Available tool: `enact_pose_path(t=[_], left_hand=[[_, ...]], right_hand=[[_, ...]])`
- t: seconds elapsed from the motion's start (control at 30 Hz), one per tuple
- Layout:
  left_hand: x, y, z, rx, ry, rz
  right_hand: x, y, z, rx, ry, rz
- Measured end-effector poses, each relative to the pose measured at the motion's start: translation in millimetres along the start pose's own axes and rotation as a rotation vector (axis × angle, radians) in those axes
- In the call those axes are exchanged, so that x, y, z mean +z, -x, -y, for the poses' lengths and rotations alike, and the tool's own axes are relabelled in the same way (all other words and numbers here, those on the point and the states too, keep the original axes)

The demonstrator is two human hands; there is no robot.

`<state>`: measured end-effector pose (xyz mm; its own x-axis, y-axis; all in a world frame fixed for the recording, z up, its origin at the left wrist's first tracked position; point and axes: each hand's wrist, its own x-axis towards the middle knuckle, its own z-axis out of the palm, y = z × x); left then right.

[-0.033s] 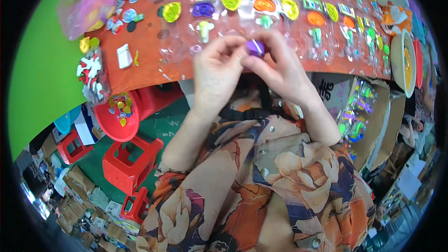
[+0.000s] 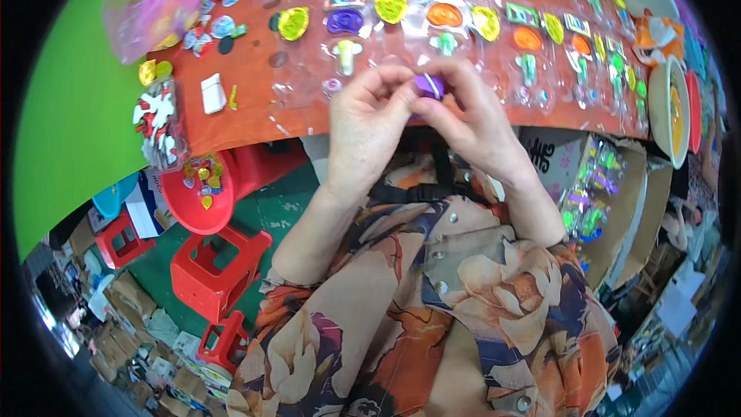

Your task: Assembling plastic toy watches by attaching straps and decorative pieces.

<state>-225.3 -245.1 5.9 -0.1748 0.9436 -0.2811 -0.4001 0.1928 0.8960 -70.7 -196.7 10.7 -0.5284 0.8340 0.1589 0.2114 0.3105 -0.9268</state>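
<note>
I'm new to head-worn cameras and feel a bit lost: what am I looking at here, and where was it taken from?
There is no machine: the left hand and right hand are a person's own, bare. A wide fisheye camera on the person's head looks down, so straight edges bend. Both hands hold a small purple piece with a white stripe. On the reddish table lie clear trays with yellow pieces and orange pieces.

On my remote head view, I saw the left hand (image 2: 368, 120) and right hand (image 2: 471, 123) pinching a purple piece (image 2: 430, 87) near clear trays (image 2: 299, 94) on a red table (image 2: 251, 112).
</note>
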Motion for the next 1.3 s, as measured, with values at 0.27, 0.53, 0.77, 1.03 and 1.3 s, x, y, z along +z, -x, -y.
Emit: enact_pose_path(t=[0.27,0.53,0.77,1.03,1.3], left_hand=[[-13.3,-9.2,-12.0,0.363,-0.260,0.022],[-28.5,-15.1,-15.9,0.212,-0.141,-0.040],[-76.1,-36.2,-34.7,0.241,0.110,-0.098],[-94.2,-61.9,-71.6,0.286,-0.198,-0.011],[-127.4,-117.3,-70.8,0.409,-0.149,-0.179]], right_hand=[[-0.2,-22.8,17.8,-0.271,0.070,-0.090],[31.0,-58.4,15.0,-0.482,0.064,-0.152],[10.4,-95.1,36.1,-0.404,-0.047,0.016],[28.6,-168.7,4.7,0.290,-0.949,0.053],[52.7,-234.1,-7.2,0.088,-0.115,0.111]])
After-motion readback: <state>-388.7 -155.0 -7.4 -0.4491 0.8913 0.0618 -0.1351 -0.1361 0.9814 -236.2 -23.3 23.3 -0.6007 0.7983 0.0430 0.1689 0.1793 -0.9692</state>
